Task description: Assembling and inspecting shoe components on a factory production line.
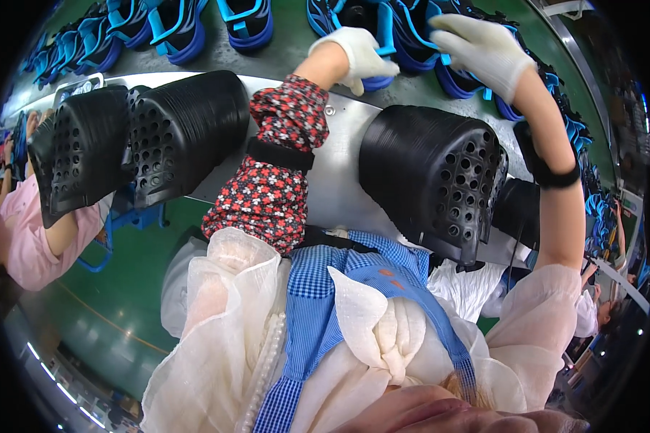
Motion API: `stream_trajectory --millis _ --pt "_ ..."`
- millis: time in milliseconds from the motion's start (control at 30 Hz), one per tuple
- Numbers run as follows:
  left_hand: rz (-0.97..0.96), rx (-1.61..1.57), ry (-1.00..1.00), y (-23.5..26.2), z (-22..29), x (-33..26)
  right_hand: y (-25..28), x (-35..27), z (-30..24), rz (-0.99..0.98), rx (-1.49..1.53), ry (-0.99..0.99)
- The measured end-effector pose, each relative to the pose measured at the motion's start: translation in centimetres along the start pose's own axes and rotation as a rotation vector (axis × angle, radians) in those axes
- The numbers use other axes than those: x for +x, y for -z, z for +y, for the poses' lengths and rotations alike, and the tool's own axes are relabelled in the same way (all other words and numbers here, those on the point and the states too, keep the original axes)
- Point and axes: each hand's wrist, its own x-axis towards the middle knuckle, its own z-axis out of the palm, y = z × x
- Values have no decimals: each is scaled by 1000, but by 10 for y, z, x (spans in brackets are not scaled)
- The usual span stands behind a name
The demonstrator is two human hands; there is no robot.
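Note:
Both my hands wear white knit gloves and reach to the far side of the bench, over a row of black and blue sports shoes. My left hand (355, 59) is closed at the heel of a shoe (377, 83), with a light-blue edge of it showing by the fingers. The glove hides much of this grip. Farther right, my right hand (480, 54) has its fingers stretched out to the left above a neighbouring shoe (458, 83). Its palm side is hidden.
Black perforated plastic holders (419, 166) stand at the near edge, right of my left arm. More such holders (188, 133) stand to the left. Several shoes (245, 25) line the dark belt. A person in pink (43, 231) is at the far left.

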Motion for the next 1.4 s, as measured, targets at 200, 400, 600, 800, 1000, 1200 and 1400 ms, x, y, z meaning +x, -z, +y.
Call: stream_trajectory --millis 200,400,600,800,1000,1200,1400 --pt "172 -217 -74 4 -39 -2 21 -116 -17 325 -59 71" --pt "588 -105 -273 -25 -78 3 -9 -177 -22 330 89 -49" --pt "869 286 112 0 -57 -37 -42 -218 -17 326 -150 90" --pt "1164 361 -122 -7 -58 -44 -70 -211 1 523 -164 -48" --pt "1129 149 -435 -31 -42 -51 -80 -213 8 586 -143 -94" --pt "909 -9 -506 -28 -15 -71 -65 -224 5 688 190 -122" --pt "199 -911 -810 -11 66 -106 -18 -220 -25 821 224 250"
